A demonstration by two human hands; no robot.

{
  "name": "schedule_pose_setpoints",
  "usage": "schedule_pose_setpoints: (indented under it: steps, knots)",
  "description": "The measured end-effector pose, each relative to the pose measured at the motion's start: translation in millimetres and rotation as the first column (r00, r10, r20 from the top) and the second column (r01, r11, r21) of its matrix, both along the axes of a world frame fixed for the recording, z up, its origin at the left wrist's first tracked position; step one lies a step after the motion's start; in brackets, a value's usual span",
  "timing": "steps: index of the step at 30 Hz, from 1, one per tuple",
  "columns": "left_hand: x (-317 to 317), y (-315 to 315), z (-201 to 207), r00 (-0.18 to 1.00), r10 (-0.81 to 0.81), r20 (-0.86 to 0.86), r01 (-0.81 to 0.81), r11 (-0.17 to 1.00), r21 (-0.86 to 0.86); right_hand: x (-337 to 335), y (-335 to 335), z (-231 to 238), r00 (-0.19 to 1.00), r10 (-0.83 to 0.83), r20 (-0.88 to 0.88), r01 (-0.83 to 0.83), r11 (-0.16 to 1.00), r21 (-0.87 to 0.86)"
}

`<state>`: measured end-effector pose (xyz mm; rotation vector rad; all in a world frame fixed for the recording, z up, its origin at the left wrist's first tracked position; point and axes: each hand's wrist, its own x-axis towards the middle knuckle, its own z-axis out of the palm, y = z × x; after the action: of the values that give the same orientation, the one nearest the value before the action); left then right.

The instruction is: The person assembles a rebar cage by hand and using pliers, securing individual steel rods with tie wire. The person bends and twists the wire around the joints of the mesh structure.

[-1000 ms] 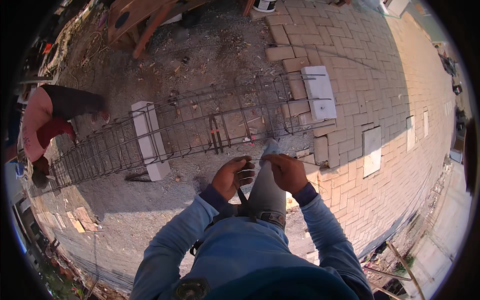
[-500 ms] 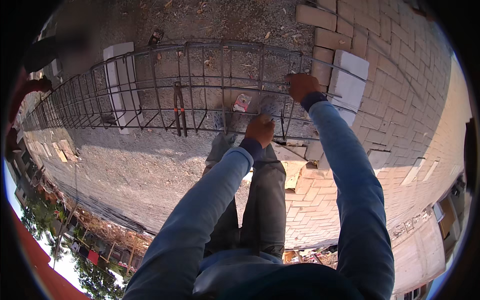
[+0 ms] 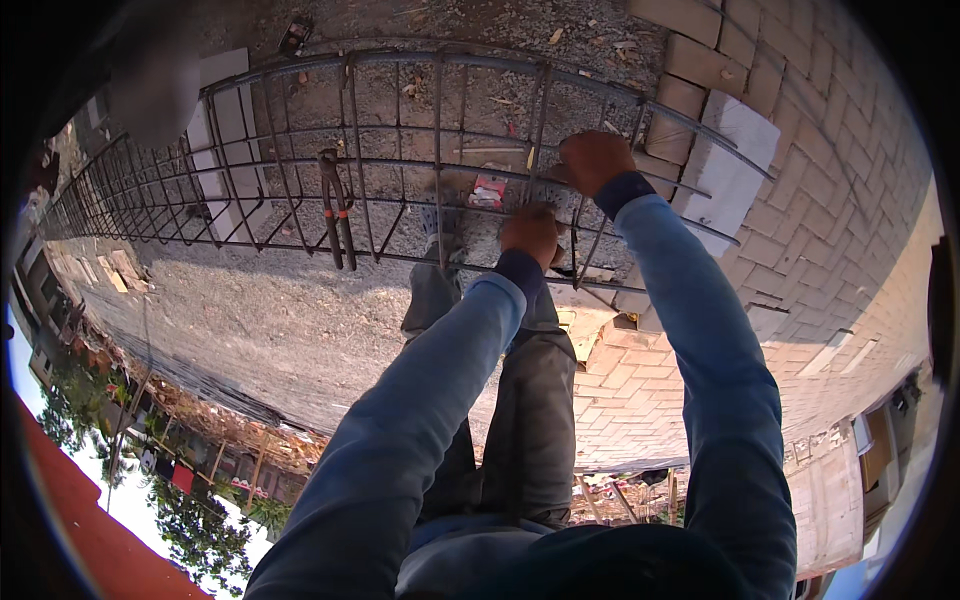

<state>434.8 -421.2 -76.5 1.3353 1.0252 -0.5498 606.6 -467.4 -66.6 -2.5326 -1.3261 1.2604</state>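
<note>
A long rebar cage (image 3: 440,160) of dark steel bars and stirrups stretches across in front of me. Close to its right end, my right hand (image 3: 597,163) is closed on a middle bar of the cage, where a stirrup crosses. Lower and slightly left, my left hand (image 3: 530,238) has its fingers curled inward beside the near bars; whatever is in them is hidden. A pair of pincers (image 3: 338,215) with red bands on its handles hangs on the cage to the left of my hands.
White blocks (image 3: 722,165) support the cage's right end, and another white block (image 3: 225,150) lies under its left part. A crumpled red and white packet (image 3: 488,191) lies by my feet. Gravel (image 3: 260,310) spreads left; brick paving (image 3: 800,170) spreads right.
My view has shifted, and the cage appears larger. My left hand has come up and right, closer to my right hand. The pincers still hang on the cage.
</note>
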Motion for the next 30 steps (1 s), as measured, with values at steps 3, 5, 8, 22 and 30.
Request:
schedule_pose_setpoints:
  steps: [3, 5, 8, 22, 30]
  knots:
    - [-15, 38, 2, 0.994, -0.066, 0.092, 0.062, 0.997, 0.046, 3, 23, -2, 0.990, -0.077, -0.120, 0.070, 0.996, -0.058]
    - [-6, 52, 19, 0.925, -0.378, 0.042, 0.375, 0.925, 0.070, 1, 24, -7, 0.960, -0.171, -0.221, 0.163, 0.985, -0.054]
    - [7, 65, 38, 0.831, -0.556, -0.004, 0.497, 0.739, 0.455, 0, 30, -3, 0.950, -0.181, -0.256, 0.161, 0.982, -0.097]
    - [76, 116, 17, 0.700, -0.702, -0.131, 0.663, 0.571, 0.483, -63, 2, 20, 0.777, -0.602, -0.185, 0.629, 0.755, 0.186]
    - [55, 117, -8, 0.753, -0.605, 0.259, 0.413, 0.741, 0.530, -75, 7, 26, 0.710, -0.688, -0.148, 0.702, 0.680, 0.211]
